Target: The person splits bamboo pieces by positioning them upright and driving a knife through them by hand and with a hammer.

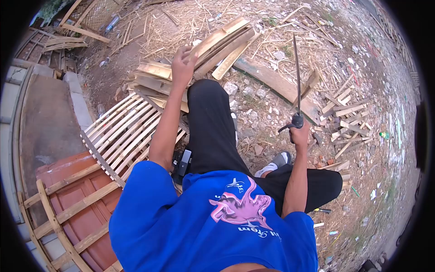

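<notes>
My right hand (299, 135) is wrapped round the black handle of a long, thin-bladed knife (297, 75), its blade pointing away from me. Beyond the blade, a short split piece of wood (311, 85) stands tilted over a long weathered plank (276, 82). Out past my left knee, my left hand (184, 62) has its fingers loosely bent and apart, holding nothing that I can see. It is beside the near end of some long split bamboo pieces (222, 38); whether it touches them I cannot tell. More split pieces (154, 70) are stacked below that hand.
A slatted wooden rack (129, 131) lies at my left, near a reddish door panel (84, 181) under a pole frame (74, 211). Cut sticks (351, 113) are heaped on the right. Stones and wood scraps litter the ground. A black device (182, 163) is by my left hip.
</notes>
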A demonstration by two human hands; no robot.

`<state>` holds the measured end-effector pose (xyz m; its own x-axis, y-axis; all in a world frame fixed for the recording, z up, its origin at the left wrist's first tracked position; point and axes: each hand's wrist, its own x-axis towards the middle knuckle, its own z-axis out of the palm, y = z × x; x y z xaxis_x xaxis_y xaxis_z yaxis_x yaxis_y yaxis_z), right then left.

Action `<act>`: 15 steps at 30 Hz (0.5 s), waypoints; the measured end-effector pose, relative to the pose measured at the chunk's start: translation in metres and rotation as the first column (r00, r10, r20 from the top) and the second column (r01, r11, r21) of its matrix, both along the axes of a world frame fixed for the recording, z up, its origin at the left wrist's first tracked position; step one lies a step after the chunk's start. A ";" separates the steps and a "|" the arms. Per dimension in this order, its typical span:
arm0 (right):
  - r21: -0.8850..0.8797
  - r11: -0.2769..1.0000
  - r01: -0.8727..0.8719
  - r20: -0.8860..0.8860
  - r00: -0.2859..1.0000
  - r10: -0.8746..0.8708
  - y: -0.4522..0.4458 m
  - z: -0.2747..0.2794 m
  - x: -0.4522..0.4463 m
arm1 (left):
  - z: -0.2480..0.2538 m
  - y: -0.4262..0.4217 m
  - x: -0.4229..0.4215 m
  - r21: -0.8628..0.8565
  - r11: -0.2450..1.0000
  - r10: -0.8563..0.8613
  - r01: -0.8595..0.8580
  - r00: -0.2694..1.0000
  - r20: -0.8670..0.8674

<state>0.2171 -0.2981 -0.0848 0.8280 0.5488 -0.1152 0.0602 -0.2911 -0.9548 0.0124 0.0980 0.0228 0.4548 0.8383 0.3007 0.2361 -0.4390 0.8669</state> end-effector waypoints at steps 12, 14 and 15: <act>0.017 1.000 -0.003 0.042 0.999 0.003 -0.013 -0.007 -0.001 | 0.049 -0.201 0.196 0.175 0.382 -0.898 0.908 0.409 -0.162; -0.020 1.000 -0.003 -0.014 1.000 0.002 -0.017 0.001 0.000 | 0.045 -0.205 0.206 0.207 0.431 -0.883 0.878 0.458 -0.106; -0.057 0.998 -0.005 0.049 0.999 0.007 -0.018 0.002 0.002 | 0.044 -0.204 0.211 0.221 0.461 -0.869 0.859 0.488 -0.080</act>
